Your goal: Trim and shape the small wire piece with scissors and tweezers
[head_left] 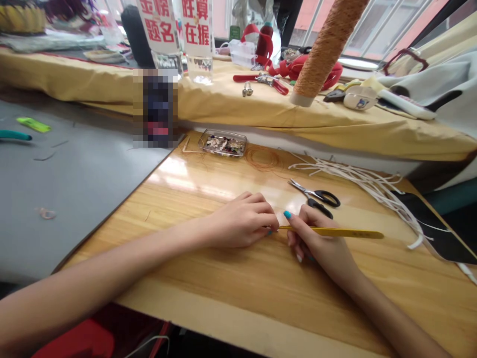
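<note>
My left hand (242, 221) rests on the wooden table (231, 278) with its fingers curled and pinched together at the tips; what they pinch is too small to make out. My right hand (316, 238) lies just to its right, closed around a thin yellow tool (346, 232) that points toward the left fingertips. The two hands nearly touch at the tool's tip. Black-handled scissors (316, 195) lie just beyond my right hand.
A clear tray of beads (222, 144) and a coil of copper wire (263, 158) sit farther back. White strips (357, 179) spread at the right. A grey mat (74, 169) lies at the left. The raised yellow-covered shelf (261, 107) holds red pliers (261, 79), a thread cone (324, 49) and jars.
</note>
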The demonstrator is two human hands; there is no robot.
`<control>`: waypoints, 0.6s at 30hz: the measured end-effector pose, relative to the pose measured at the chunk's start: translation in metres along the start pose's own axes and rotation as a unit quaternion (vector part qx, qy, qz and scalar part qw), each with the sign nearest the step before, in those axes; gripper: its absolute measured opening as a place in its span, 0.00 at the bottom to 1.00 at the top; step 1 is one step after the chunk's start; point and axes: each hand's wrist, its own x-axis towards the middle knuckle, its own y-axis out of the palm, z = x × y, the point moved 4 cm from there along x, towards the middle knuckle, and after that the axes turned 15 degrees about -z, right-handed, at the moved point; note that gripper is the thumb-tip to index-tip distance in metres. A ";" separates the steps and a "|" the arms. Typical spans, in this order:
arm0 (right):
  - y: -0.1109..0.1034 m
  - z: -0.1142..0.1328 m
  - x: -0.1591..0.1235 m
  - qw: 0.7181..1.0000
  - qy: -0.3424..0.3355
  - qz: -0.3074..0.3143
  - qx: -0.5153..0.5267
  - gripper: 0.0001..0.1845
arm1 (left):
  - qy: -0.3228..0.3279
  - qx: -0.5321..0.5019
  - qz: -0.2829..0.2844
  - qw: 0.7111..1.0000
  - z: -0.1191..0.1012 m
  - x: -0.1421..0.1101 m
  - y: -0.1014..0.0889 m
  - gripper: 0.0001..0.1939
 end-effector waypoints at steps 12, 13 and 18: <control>0.003 -0.002 0.002 0.996 0.064 -0.012 0.055 0.17 | 0.031 0.054 -0.003 0.998 -0.004 0.000 0.001 0.11; 0.004 -0.001 0.002 0.996 0.066 -0.013 0.055 0.17 | 0.033 0.054 -0.005 0.998 -0.004 0.000 0.001 0.10; 0.006 -0.002 0.004 0.996 0.071 -0.008 0.058 0.17 | 0.050 0.068 -0.004 0.996 -0.004 -0.001 0.001 0.11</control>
